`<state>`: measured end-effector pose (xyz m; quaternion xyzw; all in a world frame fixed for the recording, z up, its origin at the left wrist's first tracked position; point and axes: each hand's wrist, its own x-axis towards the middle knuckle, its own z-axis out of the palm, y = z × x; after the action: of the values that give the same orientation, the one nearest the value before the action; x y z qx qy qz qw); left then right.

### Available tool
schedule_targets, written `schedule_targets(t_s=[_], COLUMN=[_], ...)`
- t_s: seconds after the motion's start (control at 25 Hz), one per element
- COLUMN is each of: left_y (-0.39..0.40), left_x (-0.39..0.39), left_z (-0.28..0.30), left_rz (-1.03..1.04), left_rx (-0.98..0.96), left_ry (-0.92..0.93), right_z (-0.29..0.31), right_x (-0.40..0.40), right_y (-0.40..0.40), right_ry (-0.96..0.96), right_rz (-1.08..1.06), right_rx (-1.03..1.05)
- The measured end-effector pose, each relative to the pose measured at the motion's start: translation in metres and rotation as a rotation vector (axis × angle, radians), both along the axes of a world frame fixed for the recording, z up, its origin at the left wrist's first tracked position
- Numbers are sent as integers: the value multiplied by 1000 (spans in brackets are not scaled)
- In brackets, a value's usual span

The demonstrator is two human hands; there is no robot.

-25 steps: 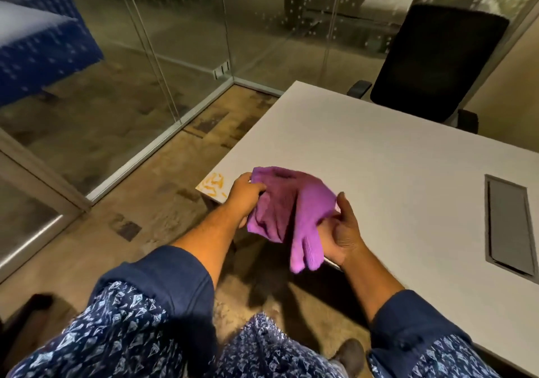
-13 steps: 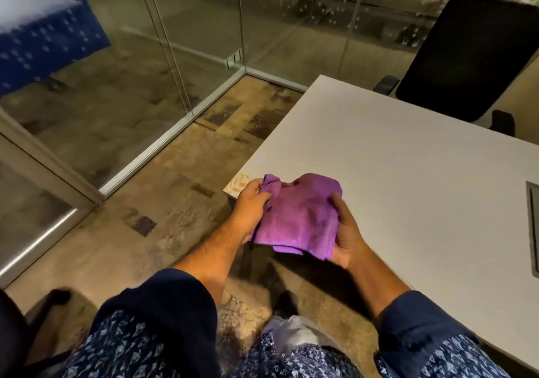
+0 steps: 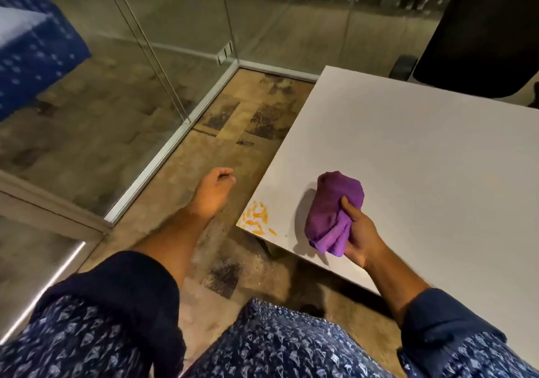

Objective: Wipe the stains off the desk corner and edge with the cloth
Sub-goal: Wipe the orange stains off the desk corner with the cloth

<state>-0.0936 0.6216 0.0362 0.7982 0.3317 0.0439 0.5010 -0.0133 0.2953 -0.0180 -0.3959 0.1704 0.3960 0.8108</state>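
A bunched purple cloth (image 3: 332,211) rests on the white desk (image 3: 423,167) near its front edge, gripped by my right hand (image 3: 361,231). Orange stains (image 3: 256,218) mark the desk's near left corner, a short way left of the cloth and apart from it. My left hand (image 3: 214,192) hangs in the air over the floor, left of the desk corner, with its fingers loosely curled and nothing in them.
A glass partition with metal floor rails (image 3: 175,132) runs along the left and back. A black office chair (image 3: 481,33) stands behind the desk at the top right. Patchy brown floor (image 3: 233,156) lies between the glass and the desk.
My left hand has let go of the cloth and moved left off the desk. My right hand alone now holds the bunched cloth and has set it on the desk, uncovering the orange stains.
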Motion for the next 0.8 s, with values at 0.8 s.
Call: schedule_targets(t_s=[0.8], left_y=[83], left_x=[208], left_z=[-63], left_rz=[-1151], left_rx=[291], left_ry=[110], right_z=[-3], right_x=[-86], right_y=[159], right_ry=[-23], right_rz=[-1063], right_rx=[-660])
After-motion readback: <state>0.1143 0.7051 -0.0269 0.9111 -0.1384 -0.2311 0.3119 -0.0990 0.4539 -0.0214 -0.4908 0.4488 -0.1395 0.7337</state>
